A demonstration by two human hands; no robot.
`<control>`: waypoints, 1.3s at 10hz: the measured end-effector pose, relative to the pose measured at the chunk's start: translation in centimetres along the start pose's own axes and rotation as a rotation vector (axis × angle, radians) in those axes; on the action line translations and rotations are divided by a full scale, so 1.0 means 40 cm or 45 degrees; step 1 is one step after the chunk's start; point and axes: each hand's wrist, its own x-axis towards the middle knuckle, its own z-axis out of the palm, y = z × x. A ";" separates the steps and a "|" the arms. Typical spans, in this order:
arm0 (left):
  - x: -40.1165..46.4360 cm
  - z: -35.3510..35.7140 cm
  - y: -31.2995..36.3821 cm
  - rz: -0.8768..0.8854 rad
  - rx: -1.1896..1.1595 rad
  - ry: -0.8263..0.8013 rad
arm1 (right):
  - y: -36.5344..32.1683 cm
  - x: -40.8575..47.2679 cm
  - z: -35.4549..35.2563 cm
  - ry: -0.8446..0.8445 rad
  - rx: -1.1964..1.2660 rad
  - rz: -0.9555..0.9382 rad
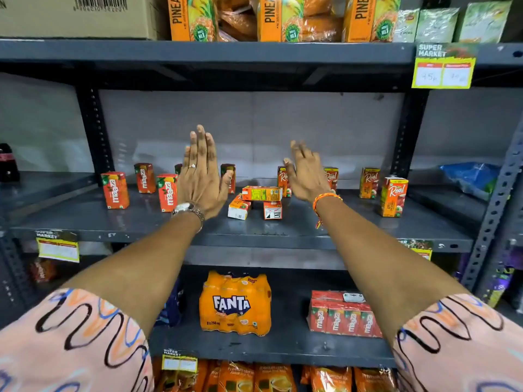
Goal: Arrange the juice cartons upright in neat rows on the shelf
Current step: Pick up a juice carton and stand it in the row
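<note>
Two bare hands reach over a grey shelf [85, 222] | left hand [202, 181] flat, fingers together, empty | right hand [307, 176] spread, blurred, empty | three toppled juice cartons [261, 193] lie between upright ones

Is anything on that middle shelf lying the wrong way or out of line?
Yes. Three small cartons lie tipped in a heap at the centre of the shelf, one resting across the other two. The Maaza cartons and Real cartons stand upright but scattered.
</note>
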 end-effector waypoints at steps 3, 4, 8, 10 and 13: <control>-0.217 0.051 0.065 0.102 -0.136 -0.249 | -0.017 0.045 0.126 -0.408 0.099 0.239; -0.298 0.085 0.061 0.127 -0.172 -0.378 | -0.026 0.034 0.133 -0.425 0.160 0.246; -0.337 0.137 0.050 0.128 0.029 -0.278 | -0.018 0.032 0.120 -0.391 0.603 0.403; -0.338 0.149 0.063 0.088 0.034 -0.191 | -0.041 -0.095 0.041 -0.210 1.461 0.504; -0.338 0.163 0.062 0.032 -0.025 -0.183 | -0.103 -0.270 -0.093 -0.002 1.523 0.356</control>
